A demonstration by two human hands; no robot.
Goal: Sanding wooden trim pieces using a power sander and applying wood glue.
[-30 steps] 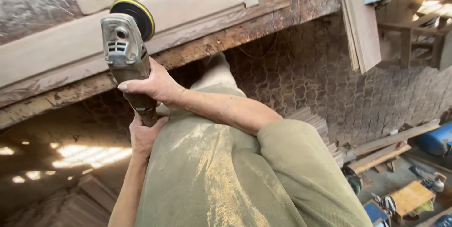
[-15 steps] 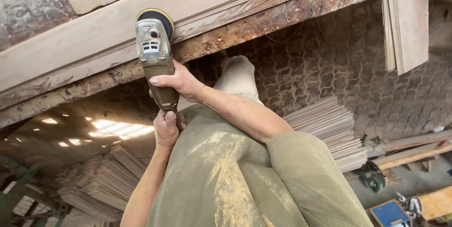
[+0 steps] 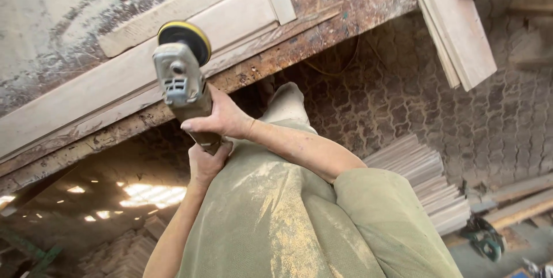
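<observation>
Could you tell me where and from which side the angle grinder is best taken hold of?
Probably by its slim rear body, from the end away from the disc. The angle grinder points its sanding disc at the wooden panel, so the head is best avoided. The right hand wraps the body and the left hand grips the tail below.

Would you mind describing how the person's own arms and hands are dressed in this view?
Both hands are bare, with no gloves, rings or watch visible. The right hand leads to a bare forearm, with an olive-green sleeve rolled or cut near the elbow. The left hand and its forearm are bare as far as the frame shows. The clothing is streaked with pale sawdust.
</observation>
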